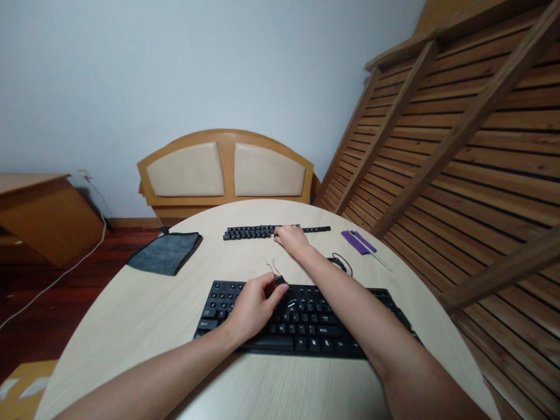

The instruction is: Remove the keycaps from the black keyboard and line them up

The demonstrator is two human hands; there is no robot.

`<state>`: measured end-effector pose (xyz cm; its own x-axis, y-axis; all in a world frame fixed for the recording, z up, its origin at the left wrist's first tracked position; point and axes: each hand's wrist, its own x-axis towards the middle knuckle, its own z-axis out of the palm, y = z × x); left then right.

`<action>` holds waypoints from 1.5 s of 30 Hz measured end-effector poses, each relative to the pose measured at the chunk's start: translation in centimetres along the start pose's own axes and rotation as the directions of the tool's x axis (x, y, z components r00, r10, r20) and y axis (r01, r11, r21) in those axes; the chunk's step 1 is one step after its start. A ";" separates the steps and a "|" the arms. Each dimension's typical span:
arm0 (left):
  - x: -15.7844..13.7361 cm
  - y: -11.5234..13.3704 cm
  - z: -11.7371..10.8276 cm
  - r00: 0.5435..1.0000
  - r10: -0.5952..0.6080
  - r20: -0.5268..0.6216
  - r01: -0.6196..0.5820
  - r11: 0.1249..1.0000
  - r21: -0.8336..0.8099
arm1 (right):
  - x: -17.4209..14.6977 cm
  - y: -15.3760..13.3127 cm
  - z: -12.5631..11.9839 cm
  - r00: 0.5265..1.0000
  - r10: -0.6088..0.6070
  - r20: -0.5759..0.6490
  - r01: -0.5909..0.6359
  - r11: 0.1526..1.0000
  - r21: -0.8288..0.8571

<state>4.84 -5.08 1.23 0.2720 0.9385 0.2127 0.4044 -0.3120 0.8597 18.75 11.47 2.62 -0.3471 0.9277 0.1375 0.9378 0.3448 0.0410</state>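
Note:
A black keyboard (315, 344) lies on the round table, with keycaps off much of its upper left part and bare switches showing. Above it, my left hand (256, 303) is closed on a keycap puller (280, 280) with a dark handle, its two thin wires pointing away from me. Farther back, loose black keycaps (247, 233) are laid out in rows. My right hand (291, 238) reaches across the keyboard to the right part of these rows. Its fingers are pinched down on a dark keycap (275, 235), mostly covered by the fingertips.
A folded grey cloth (168, 252) lies at the table's left. To the right are a purple cloth strip (359, 242) with a thin stick-like tool (378, 258) on it, and a coiled black cable (341, 264). Slatted wooden panels (481, 175) lean along the right side.

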 end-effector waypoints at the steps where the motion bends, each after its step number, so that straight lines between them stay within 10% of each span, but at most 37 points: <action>1: 0.0 0.0 0.0 1.000 -0.001 0.000 0.001 1.000 -0.005 | -0.1 -0.1 0.1 1.000 0.003 -0.003 -0.003 1.000 -0.004; 29: 0.0 -0.2 0.2 1.000 0.004 0.004 -0.004 1.000 -0.019 | -1.4 -0.9 -1.1 0.999 0.026 -0.029 -0.025 0.999 0.027; 38: 0.2 0.0 0.0 1.000 0.001 0.017 0.000 0.997 -0.083 | -9.5 2.0 -4.8 0.994 -0.090 0.067 0.073 0.971 0.228; 45: 0.2 0.1 -0.1 0.999 0.017 0.051 -0.012 0.995 -0.099 | -16.2 4.3 -6.2 0.876 -0.437 0.205 0.228 0.750 0.621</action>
<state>4.85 -4.88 1.45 0.3231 0.9243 0.2030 0.3128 -0.3067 0.8990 28.47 -2.94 6.71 -0.7154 0.6915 -0.1003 0.6181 0.5594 -0.5523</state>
